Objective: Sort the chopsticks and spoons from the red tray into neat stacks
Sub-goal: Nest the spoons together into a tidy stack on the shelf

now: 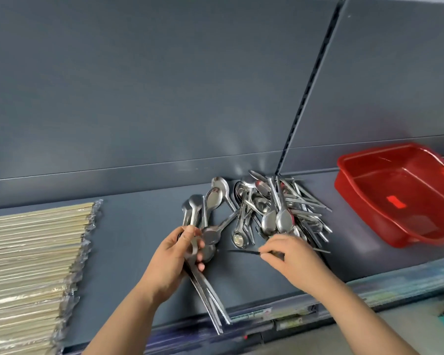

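Note:
A jumbled pile of steel spoons and metal chopsticks point(274, 208) lies on the grey shelf against the back panel. My left hand point(173, 260) grips a bundle of spoons point(205, 242) together with long metal chopsticks point(210, 298) whose ends reach past the shelf's front edge. My right hand point(290, 254) sits at the near edge of the pile and pinches a thin dark chopstick point(241, 251) that points left. The red tray point(405, 193) stands to the right, tilted and with nothing in it.
A wide stack of wrapped pale wooden chopsticks point(34, 262) fills the shelf's left end. The grey shelf point(128, 242) has a front edge with label strips point(267, 316). A slotted upright point(310, 85) runs up the back panel behind the pile.

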Demonstrator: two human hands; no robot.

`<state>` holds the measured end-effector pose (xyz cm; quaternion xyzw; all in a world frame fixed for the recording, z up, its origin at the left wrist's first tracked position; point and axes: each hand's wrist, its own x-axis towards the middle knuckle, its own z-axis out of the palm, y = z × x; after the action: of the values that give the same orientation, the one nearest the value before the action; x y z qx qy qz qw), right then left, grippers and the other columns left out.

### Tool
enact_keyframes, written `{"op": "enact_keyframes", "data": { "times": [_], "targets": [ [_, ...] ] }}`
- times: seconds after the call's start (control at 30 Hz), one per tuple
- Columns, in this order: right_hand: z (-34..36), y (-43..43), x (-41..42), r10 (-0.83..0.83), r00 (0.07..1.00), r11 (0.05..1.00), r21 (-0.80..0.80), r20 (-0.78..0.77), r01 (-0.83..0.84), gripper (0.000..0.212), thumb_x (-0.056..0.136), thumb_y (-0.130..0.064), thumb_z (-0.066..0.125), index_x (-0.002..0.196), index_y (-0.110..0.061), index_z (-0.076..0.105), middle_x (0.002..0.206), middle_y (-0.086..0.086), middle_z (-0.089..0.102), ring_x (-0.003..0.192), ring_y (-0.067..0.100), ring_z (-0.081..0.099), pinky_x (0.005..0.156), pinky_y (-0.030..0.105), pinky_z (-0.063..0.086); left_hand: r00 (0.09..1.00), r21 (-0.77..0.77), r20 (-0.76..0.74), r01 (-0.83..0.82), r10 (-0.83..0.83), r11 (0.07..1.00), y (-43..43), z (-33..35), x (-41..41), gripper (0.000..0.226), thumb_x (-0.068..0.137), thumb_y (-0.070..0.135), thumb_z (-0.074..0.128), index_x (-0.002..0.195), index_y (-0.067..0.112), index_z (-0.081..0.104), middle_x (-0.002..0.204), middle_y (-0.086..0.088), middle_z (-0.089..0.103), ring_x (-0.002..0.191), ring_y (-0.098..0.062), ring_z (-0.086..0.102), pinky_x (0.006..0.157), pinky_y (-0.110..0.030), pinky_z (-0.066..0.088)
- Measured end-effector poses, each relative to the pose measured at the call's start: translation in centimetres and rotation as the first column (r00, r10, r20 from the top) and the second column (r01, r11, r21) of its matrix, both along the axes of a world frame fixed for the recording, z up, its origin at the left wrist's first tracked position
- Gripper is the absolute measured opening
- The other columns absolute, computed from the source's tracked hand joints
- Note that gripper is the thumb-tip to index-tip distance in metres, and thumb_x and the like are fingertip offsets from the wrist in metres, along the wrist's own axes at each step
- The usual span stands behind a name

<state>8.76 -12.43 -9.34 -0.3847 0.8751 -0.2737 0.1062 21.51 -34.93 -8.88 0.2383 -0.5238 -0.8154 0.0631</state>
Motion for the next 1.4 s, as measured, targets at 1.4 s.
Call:
{"op": "enact_keyframes", "data": {
  "times": [1.4],
  "targets": [
    [2.9, -15.6, -3.1, 0.225, 0.875, 0.957, -0.268, 0.429, -0.114, 0.014, 0.085, -0.016, 0.069, 0.082, -0.029, 0.07, 0.057, -0.009, 0.067, 0.047, 0.001, 0.059, 0.053, 0.016, 0.049, 0.967, -0.092, -0.052, -0.253, 0.249, 0.963, -3.2, 1.1, -0.4, 0.046, 0.065, 0.015, 0.081, 0.1, -0.002, 0.056, 0.078, -0.011, 0.063, 0.064, -0.022, 0.065, 0.061, -0.034, 0.057]
  ]
}}
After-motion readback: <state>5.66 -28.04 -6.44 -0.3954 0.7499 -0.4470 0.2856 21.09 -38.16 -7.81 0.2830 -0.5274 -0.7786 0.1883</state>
